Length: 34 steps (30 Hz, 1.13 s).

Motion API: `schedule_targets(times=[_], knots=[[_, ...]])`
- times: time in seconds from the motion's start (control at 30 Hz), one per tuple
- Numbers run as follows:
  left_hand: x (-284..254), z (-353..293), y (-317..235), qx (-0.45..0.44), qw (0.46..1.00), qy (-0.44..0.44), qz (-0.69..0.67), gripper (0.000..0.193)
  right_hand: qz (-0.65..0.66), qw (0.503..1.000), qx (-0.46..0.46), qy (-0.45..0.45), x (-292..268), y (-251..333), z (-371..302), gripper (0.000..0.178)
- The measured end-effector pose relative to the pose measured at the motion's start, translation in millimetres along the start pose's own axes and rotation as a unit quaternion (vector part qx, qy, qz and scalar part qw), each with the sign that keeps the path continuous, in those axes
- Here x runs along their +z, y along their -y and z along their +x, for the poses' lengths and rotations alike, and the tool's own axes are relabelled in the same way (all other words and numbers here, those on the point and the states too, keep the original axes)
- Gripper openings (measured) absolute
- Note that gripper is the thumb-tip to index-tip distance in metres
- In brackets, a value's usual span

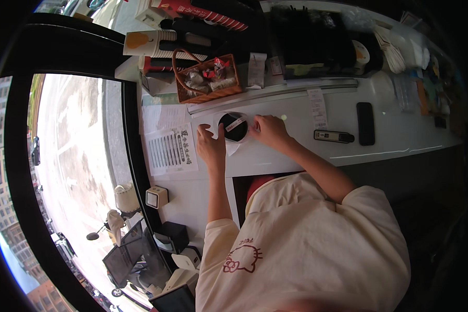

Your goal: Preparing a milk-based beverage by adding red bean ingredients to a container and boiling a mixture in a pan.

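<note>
A round cup with a black top [228,130] and a pale label strip across it stands on the white counter, seen from above. Thin whitish plastic, apparently a bag [236,147], surrounds it. My left hand [211,145] is at the cup's left side, fingers curled and thumb by the rim; it seems to grip the bag's edge there, though the thin film is hard to make out. On the other side, my right hand [270,130] pinches the bag close to the cup's right edge.
Beyond the cup sits a wicker basket [209,83] of small wrapped items, with stacked paper cups [150,42] behind. Printed sheets [167,148] lie to the left. On the right are a receipt [317,108], a dark handheld device [334,136] and a black phone [365,124].
</note>
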<state>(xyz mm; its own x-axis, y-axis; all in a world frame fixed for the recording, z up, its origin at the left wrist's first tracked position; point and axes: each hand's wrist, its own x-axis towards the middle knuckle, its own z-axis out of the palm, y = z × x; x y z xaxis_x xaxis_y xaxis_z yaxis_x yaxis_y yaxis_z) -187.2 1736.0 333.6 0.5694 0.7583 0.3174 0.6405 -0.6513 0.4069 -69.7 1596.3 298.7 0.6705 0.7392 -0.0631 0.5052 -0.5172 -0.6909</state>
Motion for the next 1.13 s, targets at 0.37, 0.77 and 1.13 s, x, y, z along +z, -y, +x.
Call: schedule_targets(times=[0.37,0.77,1.13], knots=[[-85.9,15.3,-41.0,-0.099,0.977,0.067,-0.178,0.024,0.215,0.973,-0.085,-0.027,-82.2,80.0,2.3,0.019],[-91.1,38.2,-57.8,-0.046,0.958,0.157,-0.237,0.021,0.264,0.964,-0.002,0.041,-117.2,66.9,-19.5,0.029],[-110.4,16.1,-111.9,0.24,0.908,0.342,-0.011,0.059,-0.154,0.98,-0.121,-0.035,-144.9,57.8,25.1,0.054]])
